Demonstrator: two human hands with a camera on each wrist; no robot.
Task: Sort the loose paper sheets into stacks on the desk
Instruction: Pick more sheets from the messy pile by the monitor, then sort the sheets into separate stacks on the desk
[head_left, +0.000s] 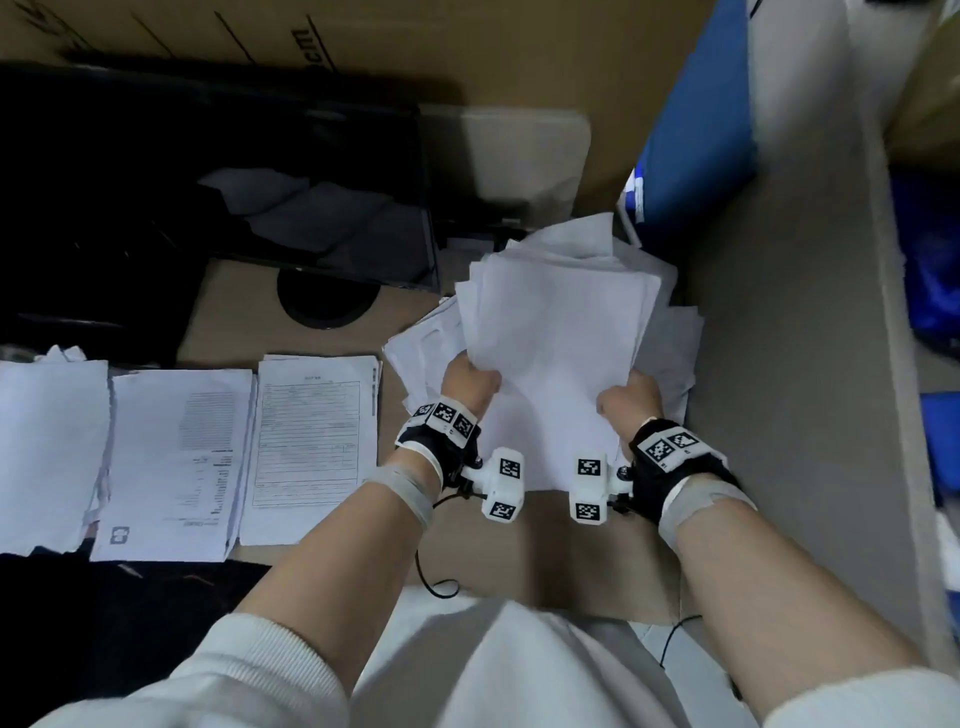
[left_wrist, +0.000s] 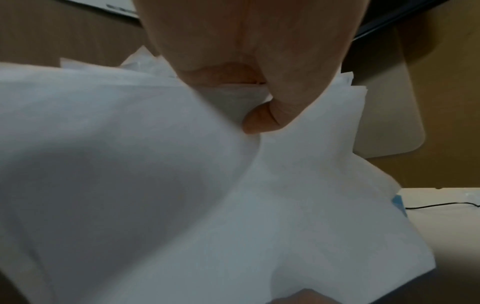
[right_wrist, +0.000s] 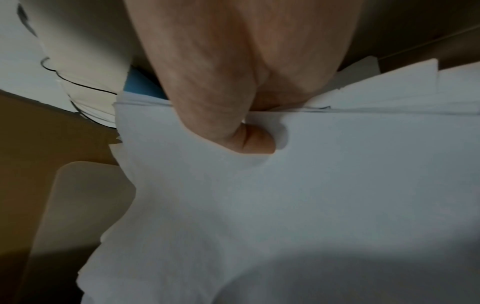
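Observation:
A thick bundle of blank white sheets (head_left: 558, 332) is held up over the right part of the desk. My left hand (head_left: 470, 379) grips its left edge, thumb (left_wrist: 259, 121) on top. My right hand (head_left: 631, 397) grips its right edge, thumb (right_wrist: 254, 142) pressed on the top sheet. More loose sheets (head_left: 421, 343) lie fanned beneath the bundle. Three sorted stacks lie side by side at the left: a form stack (head_left: 311, 441), a printed stack (head_left: 176, 462) and a blank stack (head_left: 47, 447).
A black monitor (head_left: 218, 171) on a round foot (head_left: 327, 306) stands behind the stacks. A cardboard box (head_left: 363, 41) backs the desk. A blue folder (head_left: 696, 130) leans at the right against a grey partition (head_left: 795, 364). Bare desk (head_left: 545, 561) lies near me.

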